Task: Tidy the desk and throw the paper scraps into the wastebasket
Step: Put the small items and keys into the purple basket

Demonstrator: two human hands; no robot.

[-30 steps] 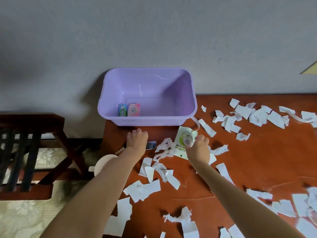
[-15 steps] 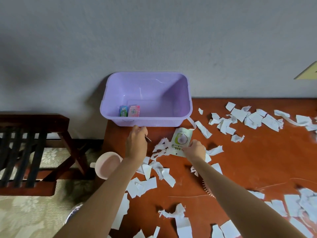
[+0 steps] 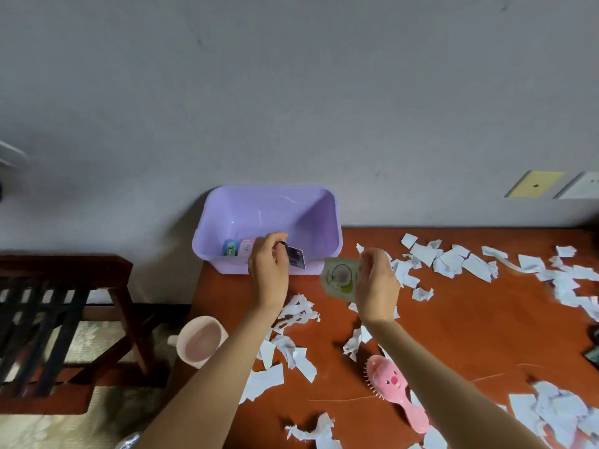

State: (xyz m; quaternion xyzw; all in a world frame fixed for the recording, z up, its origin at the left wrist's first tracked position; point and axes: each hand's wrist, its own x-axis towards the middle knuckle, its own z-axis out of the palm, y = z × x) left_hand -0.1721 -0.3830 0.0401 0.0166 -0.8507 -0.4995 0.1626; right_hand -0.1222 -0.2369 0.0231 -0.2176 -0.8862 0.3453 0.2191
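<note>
With the left hand (image 3: 269, 273) pinching a small dark card (image 3: 296, 257) over the purple bin (image 3: 329, 222) and the right hand (image 3: 376, 283) pinching a green sachet (image 3: 338, 277) just left of it, most paper scraps (image 3: 453, 262) remain strewn on the worktop (image 3: 470, 325) around both hands, so tidying appears barely begun.

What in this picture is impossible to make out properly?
- Dark card in the left hand: print blurred, head view.
- Green packet in the right hand: label blurred, right edge behind fingers.
- Dark object: cut off by the right edge.
- Small packs in the purple bin: too small to read.
</note>
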